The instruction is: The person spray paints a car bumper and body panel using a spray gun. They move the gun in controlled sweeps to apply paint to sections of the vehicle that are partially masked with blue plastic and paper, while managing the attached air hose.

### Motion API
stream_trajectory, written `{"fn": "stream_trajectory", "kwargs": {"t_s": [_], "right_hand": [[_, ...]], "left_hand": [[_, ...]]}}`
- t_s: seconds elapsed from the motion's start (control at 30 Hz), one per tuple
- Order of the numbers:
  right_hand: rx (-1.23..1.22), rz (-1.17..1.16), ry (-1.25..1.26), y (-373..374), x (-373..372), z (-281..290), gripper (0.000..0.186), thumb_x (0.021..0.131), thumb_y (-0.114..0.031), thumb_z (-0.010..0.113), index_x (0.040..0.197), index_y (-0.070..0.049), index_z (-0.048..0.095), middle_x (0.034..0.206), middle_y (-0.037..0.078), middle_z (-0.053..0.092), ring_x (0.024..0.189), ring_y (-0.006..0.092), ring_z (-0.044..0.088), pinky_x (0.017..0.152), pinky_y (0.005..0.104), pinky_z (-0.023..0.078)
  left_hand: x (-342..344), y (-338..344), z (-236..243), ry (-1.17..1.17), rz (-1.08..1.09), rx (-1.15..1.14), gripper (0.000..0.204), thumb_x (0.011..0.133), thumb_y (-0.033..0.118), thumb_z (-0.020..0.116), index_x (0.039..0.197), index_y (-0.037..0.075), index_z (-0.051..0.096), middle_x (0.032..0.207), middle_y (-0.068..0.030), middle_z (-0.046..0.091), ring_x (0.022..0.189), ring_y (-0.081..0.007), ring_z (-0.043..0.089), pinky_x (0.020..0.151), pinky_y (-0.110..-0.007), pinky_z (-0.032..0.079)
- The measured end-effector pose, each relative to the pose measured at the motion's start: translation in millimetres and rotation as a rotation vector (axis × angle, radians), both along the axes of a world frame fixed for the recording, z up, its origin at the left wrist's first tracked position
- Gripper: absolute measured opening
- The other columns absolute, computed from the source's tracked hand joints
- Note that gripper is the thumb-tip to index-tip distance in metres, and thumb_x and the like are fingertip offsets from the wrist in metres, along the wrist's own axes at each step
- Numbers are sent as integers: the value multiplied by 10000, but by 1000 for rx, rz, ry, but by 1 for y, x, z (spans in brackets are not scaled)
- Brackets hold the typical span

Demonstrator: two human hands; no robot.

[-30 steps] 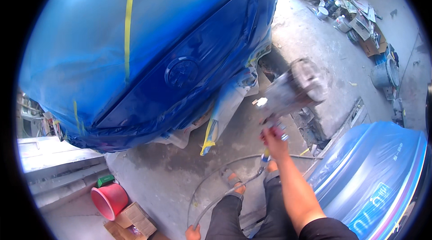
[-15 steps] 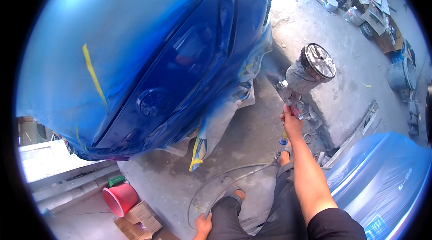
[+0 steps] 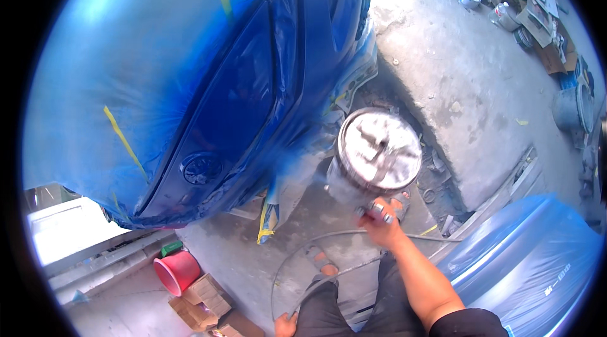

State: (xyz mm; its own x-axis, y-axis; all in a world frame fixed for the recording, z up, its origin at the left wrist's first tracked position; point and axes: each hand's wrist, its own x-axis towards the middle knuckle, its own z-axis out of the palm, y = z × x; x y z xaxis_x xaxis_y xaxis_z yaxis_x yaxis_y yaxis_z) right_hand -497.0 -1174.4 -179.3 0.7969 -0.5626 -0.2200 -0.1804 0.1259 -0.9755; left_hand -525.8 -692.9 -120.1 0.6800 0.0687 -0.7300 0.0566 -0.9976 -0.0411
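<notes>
Right hand [image 3: 381,226] closed around the grip of a grey metal spray gun with round lidded cup [image 3: 377,155], held beside the blue-painted car body panel [image 3: 253,90]. Left hand [image 3: 286,324] low by knee; grip state indeterminate. Red plastic bucket [image 3: 179,271] on floor, contents not visible.

A single head-worn fisheye view looks steeply down from standing height. The blue-painted car body [image 3: 208,103] fills the upper left at close range, and the concrete floor [image 3: 455,71] bends away toward the upper right. The person's right hand [image 3: 382,226] and forearm enter from the lower edge, very near the lens, with their own legs directly below.
</notes>
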Motion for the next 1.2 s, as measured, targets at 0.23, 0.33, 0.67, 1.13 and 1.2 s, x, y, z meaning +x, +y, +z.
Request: {"fn": "stream_trajectory", "kwargs": {"t_s": [0.23,0.33,0.67,1.13,1.2], "right_hand": [[-167,-400,34,-79,12,44,179,777,35,624,932,-17,551,707,41,583,613,125,601,565,266,484],[-237,-247,65,-79,5,46,166,806,16,603,953,-23,537,718,34,595,637,123,602,576,273,496],[-280,27,78,-118,45,96,288,707,92,604,964,-36,575,799,79,605,692,175,618,624,288,500],[-469,-379,55,-265,132,211,219,884,-210,624,967,-22,548,703,26,582,561,91,568,475,228,448],[-493,-325,48,-253,116,180,164,878,-118,608,983,-7,549,734,35,586,578,96,574,503,225,481]], "left_hand": [[14,-83,18,170,138,-19,450,854,437,569,928,-1,641,843,-220,651,862,-387,612,778,-427,461],[6,-81,10,149,87,-91,455,853,443,568,942,4,645,865,-223,651,875,-391,610,788,-435,460],[-8,-105,3,260,-2,-116,491,834,492,566,932,19,656,896,-236,646,914,-399,609,793,-439,476],[-20,-115,-9,346,-167,19,538,797,569,564,946,68,692,980,-220,648,968,-374,606,854,-430,475],[-19,-112,-11,370,-142,74,521,802,555,563,948,73,694,995,-213,647,972,-377,604,854,-430,475]]}}
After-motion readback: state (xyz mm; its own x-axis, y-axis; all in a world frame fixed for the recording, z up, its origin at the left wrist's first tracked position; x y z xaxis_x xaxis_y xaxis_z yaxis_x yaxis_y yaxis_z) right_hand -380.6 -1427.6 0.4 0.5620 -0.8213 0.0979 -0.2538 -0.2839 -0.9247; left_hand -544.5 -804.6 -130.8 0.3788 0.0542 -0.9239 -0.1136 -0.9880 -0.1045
